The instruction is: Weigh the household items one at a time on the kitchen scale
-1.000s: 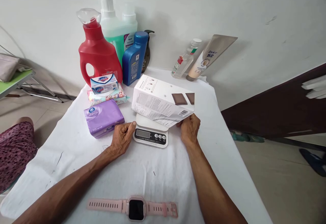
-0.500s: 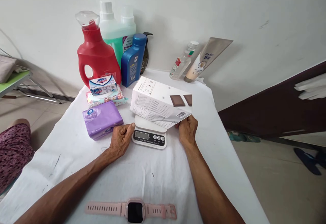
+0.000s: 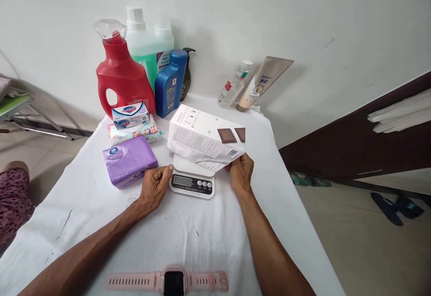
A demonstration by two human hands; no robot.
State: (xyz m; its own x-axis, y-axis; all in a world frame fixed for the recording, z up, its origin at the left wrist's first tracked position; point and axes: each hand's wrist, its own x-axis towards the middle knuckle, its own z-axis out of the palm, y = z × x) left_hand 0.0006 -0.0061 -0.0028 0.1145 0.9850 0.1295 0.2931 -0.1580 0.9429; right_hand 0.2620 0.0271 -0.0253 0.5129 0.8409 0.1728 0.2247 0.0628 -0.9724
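A white carton (image 3: 202, 139) with small print and two brown squares lies tilted on a small white kitchen scale (image 3: 192, 180). My right hand (image 3: 241, 174) grips the carton's near right corner. My left hand (image 3: 154, 187) rests on the cloth with its thumb against the scale's left side. The scale's display and buttons face me. A purple tissue pack (image 3: 129, 161) lies just left of my left hand.
A white cloth (image 3: 188, 237) covers the table. At the back stand a red jug (image 3: 121, 80), a green bottle (image 3: 148, 49), a blue bottle (image 3: 170, 82), a clear bottle (image 3: 232, 86) and a beige tube (image 3: 262, 82). A soap box (image 3: 130, 115) sits on a wipes pack. A pink watch (image 3: 168, 281) lies near me.
The view has shifted a little to the right and down. Both hands, the carton and the scale keep the same places relative to one another.
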